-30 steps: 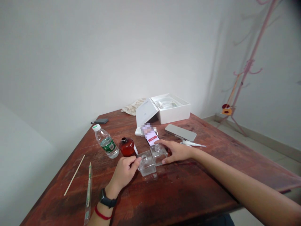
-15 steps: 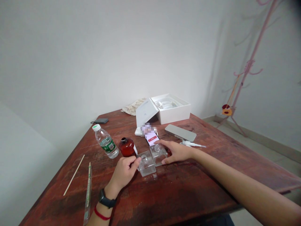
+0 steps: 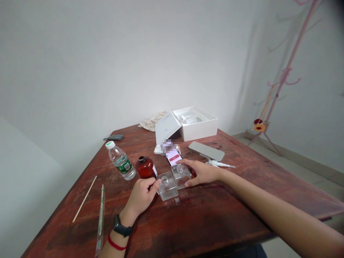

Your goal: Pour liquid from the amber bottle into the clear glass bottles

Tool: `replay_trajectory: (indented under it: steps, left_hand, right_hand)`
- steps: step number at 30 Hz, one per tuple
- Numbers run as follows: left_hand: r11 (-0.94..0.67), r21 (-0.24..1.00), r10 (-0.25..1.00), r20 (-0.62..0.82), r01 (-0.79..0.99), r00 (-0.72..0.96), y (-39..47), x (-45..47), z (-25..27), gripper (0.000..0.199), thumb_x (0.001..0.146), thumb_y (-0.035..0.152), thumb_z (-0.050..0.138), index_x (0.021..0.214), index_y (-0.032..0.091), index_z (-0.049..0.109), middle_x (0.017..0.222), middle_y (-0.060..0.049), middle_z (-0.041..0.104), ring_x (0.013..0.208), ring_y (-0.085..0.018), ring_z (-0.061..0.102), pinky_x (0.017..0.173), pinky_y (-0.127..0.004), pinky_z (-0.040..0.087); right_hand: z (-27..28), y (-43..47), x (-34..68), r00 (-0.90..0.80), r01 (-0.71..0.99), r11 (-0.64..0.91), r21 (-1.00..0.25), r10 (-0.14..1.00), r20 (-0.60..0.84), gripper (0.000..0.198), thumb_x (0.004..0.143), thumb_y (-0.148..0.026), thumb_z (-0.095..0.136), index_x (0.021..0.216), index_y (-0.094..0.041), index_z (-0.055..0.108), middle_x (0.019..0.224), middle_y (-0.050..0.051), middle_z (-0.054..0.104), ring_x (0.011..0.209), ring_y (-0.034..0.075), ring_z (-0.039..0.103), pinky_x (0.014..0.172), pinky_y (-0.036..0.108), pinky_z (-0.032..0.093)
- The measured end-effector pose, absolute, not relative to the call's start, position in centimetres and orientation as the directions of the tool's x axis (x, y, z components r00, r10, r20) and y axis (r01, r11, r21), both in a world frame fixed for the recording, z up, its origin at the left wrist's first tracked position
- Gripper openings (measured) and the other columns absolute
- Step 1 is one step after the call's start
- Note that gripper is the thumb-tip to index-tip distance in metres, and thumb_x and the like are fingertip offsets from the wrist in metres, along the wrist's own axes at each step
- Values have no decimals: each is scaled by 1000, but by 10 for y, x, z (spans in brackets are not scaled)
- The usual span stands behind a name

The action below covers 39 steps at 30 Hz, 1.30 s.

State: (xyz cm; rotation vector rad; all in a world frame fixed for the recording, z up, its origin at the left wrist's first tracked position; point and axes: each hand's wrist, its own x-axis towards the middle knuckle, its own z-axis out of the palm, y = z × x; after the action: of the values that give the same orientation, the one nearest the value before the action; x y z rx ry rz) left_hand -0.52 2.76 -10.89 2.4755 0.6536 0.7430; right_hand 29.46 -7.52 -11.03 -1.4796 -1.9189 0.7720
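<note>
Two clear square glass bottles with short open necks stand side by side, touching or nearly so, in the middle of the table. My left hand [image 3: 143,196] has its fingers curled, with thumb and fingertips at the near-left edge of the left glass bottle [image 3: 169,192]. Around the right glass bottle [image 3: 184,178] my right hand [image 3: 201,172] is spread, index finger at the back by the neck and thumb at the front right corner. An open brown bottle [image 3: 145,167] with a black neck stands just behind my left hand.
Left are a water bottle [image 3: 122,162], a thin stick [image 3: 85,199] and wrapped chopsticks [image 3: 101,218]. Behind the glass bottles lies a lit phone [image 3: 174,157]. A grey flat case [image 3: 206,151], a white pump nozzle [image 3: 219,164] and an open white box [image 3: 199,132] are farther right and back.
</note>
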Motion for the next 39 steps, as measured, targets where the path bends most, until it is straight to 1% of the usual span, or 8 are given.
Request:
replay_trajectory:
  steps: [5, 8, 13, 21, 27, 30, 36, 39]
  left_hand:
    - [-774, 556, 559, 374, 303, 741, 28, -5, -109, 52, 106, 45, 47, 60, 22, 38, 56, 4, 39, 52, -13, 42, 56, -28, 29]
    - [-774, 555, 559, 370, 306, 742, 28, -5, -109, 53, 106, 45, 47, 59, 22, 38, 55, 5, 38, 52, -13, 41, 55, -29, 29]
    - [-774, 550, 560, 363, 314, 745, 28, -6, -110, 53, 107, 46, 46, 60, 22, 42, 55, 4, 42, 53, -13, 44, 56, -29, 30]
    - [-765, 558, 566, 347, 320, 748, 30, -6, -111, 54, 107, 48, 46, 60, 22, 38, 56, 4, 40, 53, -13, 42, 57, -28, 28]
    - [-756, 566, 573, 332, 328, 749, 30, -6, -111, 53, 107, 48, 46, 60, 22, 42, 56, 4, 43, 53, -13, 43, 57, -29, 28]
    - [-754, 569, 576, 333, 328, 746, 30, -6, -111, 53, 107, 48, 46, 60, 22, 40, 56, 4, 42, 53, -13, 43, 57, -29, 28]
    - [-754, 571, 576, 335, 326, 746, 29, -6, -110, 53, 106, 47, 46, 60, 22, 40, 56, 4, 40, 53, -13, 43, 57, -29, 27]
    - [-755, 569, 576, 336, 327, 745, 29, -6, -111, 53, 106, 48, 46, 60, 22, 39, 56, 5, 38, 54, -13, 40, 56, -29, 26]
  right_hand:
    - [-108, -76, 294, -208, 637, 212, -741, 973, 99, 90, 76, -48, 91, 153, -22, 52, 139, 13, 74, 117, 34, 74, 100, 43, 58]
    - [-110, -75, 294, -214, 636, 223, -739, 971, 110, 91, 75, -47, 92, 153, -22, 51, 141, 14, 73, 119, 35, 73, 102, 45, 57]
    - [-112, -75, 295, -221, 621, 245, -744, 966, 134, 90, 75, -48, 92, 153, -24, 53, 143, 12, 73, 125, 35, 71, 105, 45, 56]
    - [-112, -75, 295, -224, 623, 250, -741, 965, 137, 90, 76, -48, 91, 153, -24, 52, 144, 13, 72, 126, 36, 71, 106, 46, 55]
    - [-110, -75, 295, -218, 642, 223, -733, 970, 105, 90, 76, -47, 91, 153, -22, 51, 141, 12, 73, 120, 34, 73, 102, 43, 56]
    - [-110, -75, 295, -218, 643, 223, -732, 970, 103, 91, 75, -48, 92, 153, -23, 52, 141, 12, 73, 119, 34, 73, 102, 42, 56]
    - [-109, -75, 294, -225, 639, 227, -735, 969, 104, 90, 77, -47, 91, 153, -21, 51, 147, 15, 70, 127, 36, 70, 108, 45, 54]
    - [-109, -75, 294, -216, 646, 221, -730, 971, 102, 93, 76, -46, 91, 155, -20, 49, 148, 16, 70, 128, 36, 70, 107, 46, 55]
